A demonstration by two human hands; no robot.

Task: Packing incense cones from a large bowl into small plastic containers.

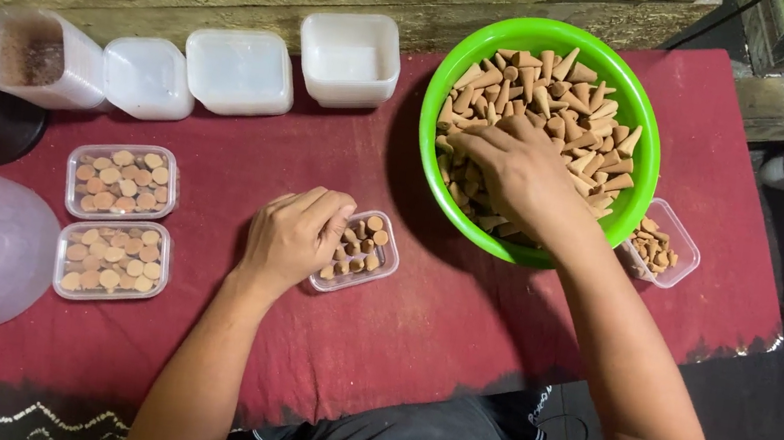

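- head view: the left hand (294,237) rests curled over the left end of a small clear box (358,251) on the dark red cloth (458,330); whether its fingers pinch a cone i cannot tell.
- this box is only part filled, with a few tan cones standing in it toward its 3 o'clock end.
- the right hand (519,171) reaches into the green bowl (453,67) at 1 o'clock of the box, fingers bent down among the loose cones (570,92); a closed hold on any of them i cannot tell.
- at 9 o'clock of the left hand lie two filled boxes (117,219), packed tight, so two look done.
- another clear box (661,243) at 3 o'clock of the bowl holds a few cones.
- empty white tubs (240,69) sit along 12 o'clock, and the bowl is well heaped, so i judge much is left.
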